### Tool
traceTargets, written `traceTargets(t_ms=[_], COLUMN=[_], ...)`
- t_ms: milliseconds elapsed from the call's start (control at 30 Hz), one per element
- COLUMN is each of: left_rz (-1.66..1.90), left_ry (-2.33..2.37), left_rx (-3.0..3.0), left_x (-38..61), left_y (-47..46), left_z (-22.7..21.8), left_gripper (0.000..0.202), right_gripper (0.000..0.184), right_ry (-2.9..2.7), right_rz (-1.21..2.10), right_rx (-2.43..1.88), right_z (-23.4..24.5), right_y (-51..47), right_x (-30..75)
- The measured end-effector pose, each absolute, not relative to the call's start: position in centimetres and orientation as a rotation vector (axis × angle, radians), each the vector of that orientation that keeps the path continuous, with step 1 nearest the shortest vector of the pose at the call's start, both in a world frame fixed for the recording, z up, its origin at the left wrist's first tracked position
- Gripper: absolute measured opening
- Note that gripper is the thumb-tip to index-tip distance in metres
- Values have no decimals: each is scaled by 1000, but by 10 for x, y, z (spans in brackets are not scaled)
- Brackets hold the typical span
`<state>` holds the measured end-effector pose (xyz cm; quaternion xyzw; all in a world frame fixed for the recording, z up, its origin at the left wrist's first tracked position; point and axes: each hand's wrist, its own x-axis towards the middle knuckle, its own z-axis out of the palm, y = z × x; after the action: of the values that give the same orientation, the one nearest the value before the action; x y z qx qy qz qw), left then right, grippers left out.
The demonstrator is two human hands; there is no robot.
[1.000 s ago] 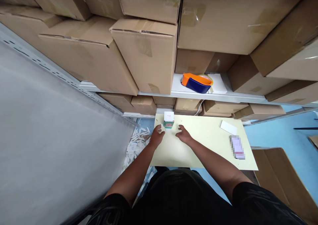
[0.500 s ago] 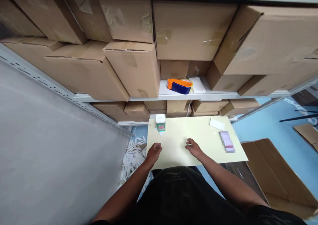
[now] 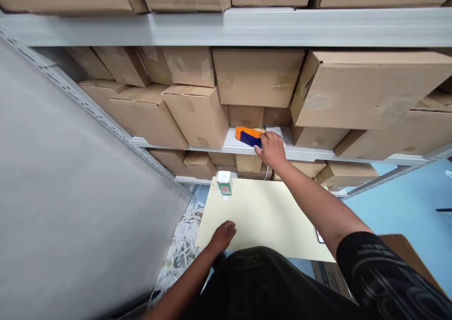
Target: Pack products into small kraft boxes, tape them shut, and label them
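Note:
My right hand (image 3: 272, 148) reaches up to the grey shelf (image 3: 233, 146), its fingers curled over the right end of an orange and blue tape dispenser (image 3: 247, 135). The dispenser sits in a gap between cardboard boxes. My left hand (image 3: 223, 233) rests at the near edge of the pale yellow table (image 3: 261, 216), fingers curled in with nothing visible in them. A small white and green box (image 3: 224, 182) stands upright at the table's far left corner, apart from both hands.
Brown cardboard boxes (image 3: 197, 113) fill the metal shelving above and behind the table. A grey wall (image 3: 70, 193) runs along the left. White paper strips (image 3: 181, 247) lie on the blue floor beside the table. My right arm hides the table's right side.
My right hand rose from the table to the tape dispenser on the shelf. My left hand drew back to the table's near edge, and the view tilted upward.

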<state>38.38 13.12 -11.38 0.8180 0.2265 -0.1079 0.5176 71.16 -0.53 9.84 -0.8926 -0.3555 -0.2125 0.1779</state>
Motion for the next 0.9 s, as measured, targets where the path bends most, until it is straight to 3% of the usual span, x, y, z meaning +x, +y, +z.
traceTargets(t_ms=[200,333,467,667,900], left_rz=[-204,-221,-246,-336,-435], left_ry=[593,588,537,432,380], left_rx=[1956,1980,1996,2048,2112], left_x=[361,350,346,350,354], left_y=[133,155,187,225,221], left_z=[-116,-122,-129,-139,-135], left_gripper=[22,22,23,19,19], right_gripper=[33,28,34,31,31], right_ry=[-959,-969,-944,-705,-307], right_rz=[-384,-443,-552,-477,0], right_rx=[-2701,-2608,-2500,-2562,-2858], right_z=[92,95,86,-26,-154], right_y=[36,30,-9,-109,-192], right_x=[742,730,676,555,501])
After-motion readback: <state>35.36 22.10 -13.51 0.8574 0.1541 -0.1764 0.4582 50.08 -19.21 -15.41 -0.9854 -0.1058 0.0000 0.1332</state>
